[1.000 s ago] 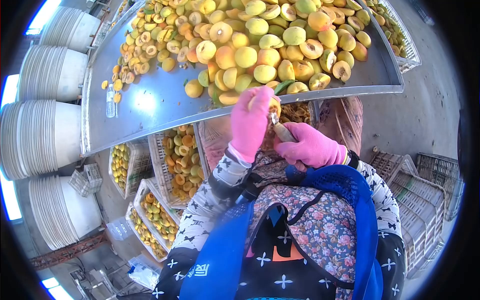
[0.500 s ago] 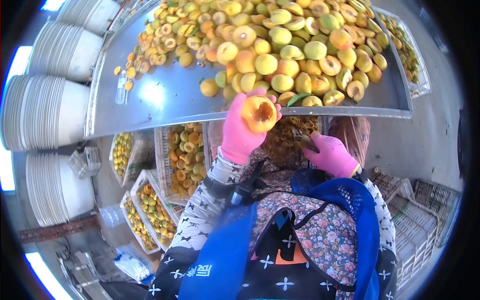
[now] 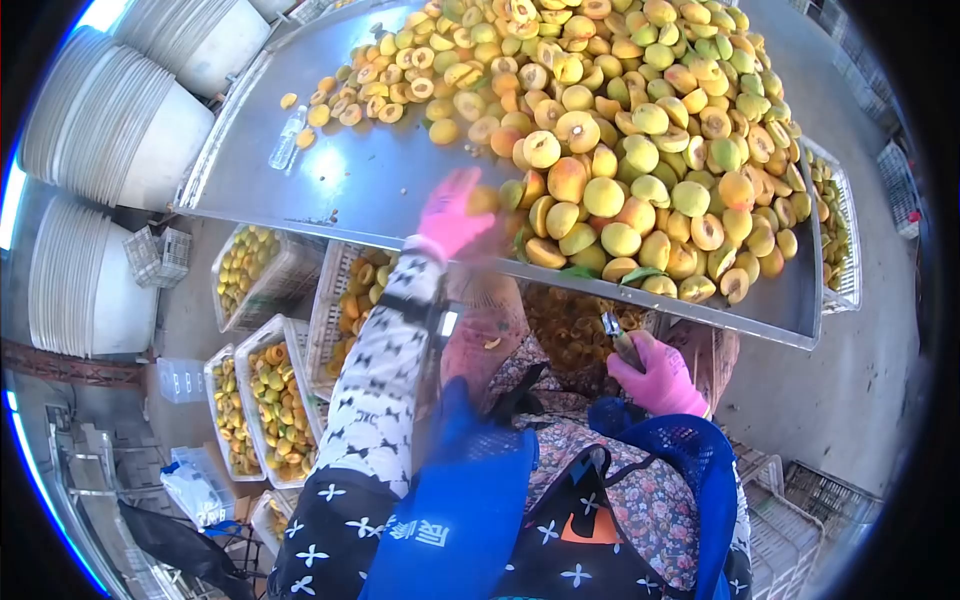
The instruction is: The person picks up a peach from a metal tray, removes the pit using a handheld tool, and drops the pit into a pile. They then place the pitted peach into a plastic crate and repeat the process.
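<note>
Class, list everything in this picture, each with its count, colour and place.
table: one, grey metal, across the top.
fruit: heap, too many to count, yellow and orange, on the table, some halved.
bottle: one, clear, lying on the table, left.
crates: several, pale, below the table at left, holding fruit.
stacked trays: several stacks, white, far left.
metal tool: one, grey, in the right hand.
apron: one, blue, bottom centre.
left hand: one, pink glove, blurred, at the heap's near edge.
right hand: one, pink glove, below the table, gripping the metal tool.
</note>
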`<state>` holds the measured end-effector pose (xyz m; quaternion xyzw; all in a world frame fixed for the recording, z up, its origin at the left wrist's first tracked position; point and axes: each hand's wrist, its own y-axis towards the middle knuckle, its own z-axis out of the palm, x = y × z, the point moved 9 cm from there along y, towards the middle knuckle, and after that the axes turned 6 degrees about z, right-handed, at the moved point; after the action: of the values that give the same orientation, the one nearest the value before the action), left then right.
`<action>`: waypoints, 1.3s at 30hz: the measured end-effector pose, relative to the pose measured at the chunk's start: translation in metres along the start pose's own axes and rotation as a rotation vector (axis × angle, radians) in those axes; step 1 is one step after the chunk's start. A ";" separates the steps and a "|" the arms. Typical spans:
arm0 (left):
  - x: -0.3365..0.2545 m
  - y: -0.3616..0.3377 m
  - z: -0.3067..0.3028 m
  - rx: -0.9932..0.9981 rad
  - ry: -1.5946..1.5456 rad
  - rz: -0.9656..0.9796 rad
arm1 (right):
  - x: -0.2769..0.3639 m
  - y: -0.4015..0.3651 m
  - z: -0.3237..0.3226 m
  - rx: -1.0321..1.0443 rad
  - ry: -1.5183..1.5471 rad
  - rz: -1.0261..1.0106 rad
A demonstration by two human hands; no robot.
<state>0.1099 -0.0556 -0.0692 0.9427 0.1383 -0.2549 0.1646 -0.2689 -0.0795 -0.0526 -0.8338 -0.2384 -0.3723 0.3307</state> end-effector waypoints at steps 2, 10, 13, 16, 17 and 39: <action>0.004 0.014 0.012 0.108 0.153 -0.067 | 0.001 -0.005 0.000 -0.001 -0.030 0.021; -0.099 -0.059 0.013 0.148 -1.840 -0.452 | 0.053 -0.012 -0.015 -0.187 0.079 -0.264; -0.149 -0.073 0.025 0.076 -1.983 -0.496 | 0.079 -0.012 -0.018 -0.292 0.034 -0.430; -0.188 -0.071 0.025 0.026 -1.969 -0.397 | 0.092 -0.013 -0.023 -0.385 0.007 -0.480; -0.205 -0.068 0.024 0.054 -2.031 -0.329 | 0.093 -0.014 -0.025 -0.416 -0.009 -0.483; -0.210 -0.068 0.038 -0.074 -1.982 -0.423 | 0.073 -0.016 -0.024 -0.339 0.138 -0.424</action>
<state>-0.1050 -0.0451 -0.0058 0.2570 0.1112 -0.9418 0.1860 -0.2462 -0.0748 0.0223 -0.7815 -0.3187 -0.5235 0.1166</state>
